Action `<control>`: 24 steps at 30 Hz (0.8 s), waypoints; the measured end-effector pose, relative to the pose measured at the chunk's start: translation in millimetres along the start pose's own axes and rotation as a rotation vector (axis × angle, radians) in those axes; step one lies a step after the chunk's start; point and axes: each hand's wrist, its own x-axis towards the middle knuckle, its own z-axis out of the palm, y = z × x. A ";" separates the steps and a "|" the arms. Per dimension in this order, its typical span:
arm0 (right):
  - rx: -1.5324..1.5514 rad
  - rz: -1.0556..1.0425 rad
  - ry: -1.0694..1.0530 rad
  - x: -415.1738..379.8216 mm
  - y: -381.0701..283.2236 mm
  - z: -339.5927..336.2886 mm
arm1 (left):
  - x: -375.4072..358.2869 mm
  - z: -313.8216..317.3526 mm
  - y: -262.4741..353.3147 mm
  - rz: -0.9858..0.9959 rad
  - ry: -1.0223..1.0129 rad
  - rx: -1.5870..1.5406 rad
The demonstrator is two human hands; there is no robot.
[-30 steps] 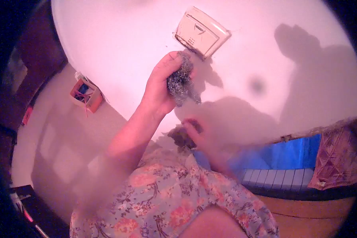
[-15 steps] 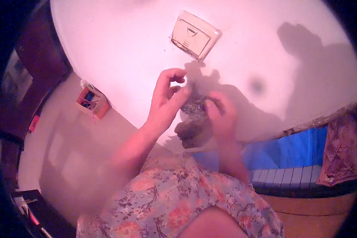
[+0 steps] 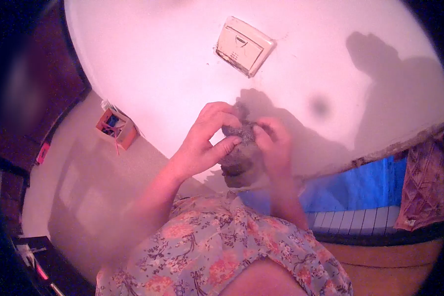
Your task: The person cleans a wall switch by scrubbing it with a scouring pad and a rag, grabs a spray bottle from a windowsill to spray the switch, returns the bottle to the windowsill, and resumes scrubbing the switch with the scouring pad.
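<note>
Between my two hands is a dark grey, glinting wiry clump [image 3: 241,132], loose in shape, like a metal scourer. My left hand [image 3: 209,132] pinches its left side, the thumb below and the curled fingers above. My right hand [image 3: 275,140] grips the right side between thumb and bent fingers. Both hands are close to the white wall [image 3: 301,59], and their shadows fall on it and around the clump. Above them on the wall is a cream square switch plate [image 3: 245,47] with a slot-like mark, dark grime along its lower edge.
A small open box [image 3: 117,129] holding blue and pink items stands at the left. Below the wall's worn lower edge at the right are a blue sheet [image 3: 352,185], pale slats [image 3: 355,220] and a brown patterned cloth [image 3: 423,190]. A dark panel [image 3: 39,89] borders the far left.
My left hand has moved down and its fingers have closed onto the clump, where before they were spread above it. My right hand keeps its hold, shifting slightly.
</note>
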 end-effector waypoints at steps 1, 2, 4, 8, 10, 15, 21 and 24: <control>-0.031 -0.016 -0.001 1.0 1.6 1.0 | 1.5 -1.5 0.9 -0.009 -0.011 -0.010; -0.032 -0.017 -0.001 -0.1 0.7 2.7 | 1.2 -2.6 2.2 -0.018 -0.021 -0.020; 0.067 0.059 -0.049 -4.2 0.7 7.6 | -3.2 1.2 4.2 -0.032 0.015 -0.033; 0.137 0.111 -0.085 -4.9 6.7 4.5 | -2.1 -0.4 2.9 0.001 -0.053 0.058; 0.049 0.106 -0.083 -8.0 6.0 6.4 | -6.1 4.0 -0.5 -0.101 -0.003 -0.010; 0.058 0.107 -0.112 -17.8 17.7 7.3 | 13.9 7.1 -14.5 -0.467 0.403 -0.410; 0.014 0.158 -0.208 -28.0 30.2 1.4 | 54.2 3.2 -35.9 -0.415 0.696 -0.340; 0.020 0.174 -0.211 -37.8 27.9 6.3 | 63.4 2.1 -35.8 -0.331 0.767 -0.211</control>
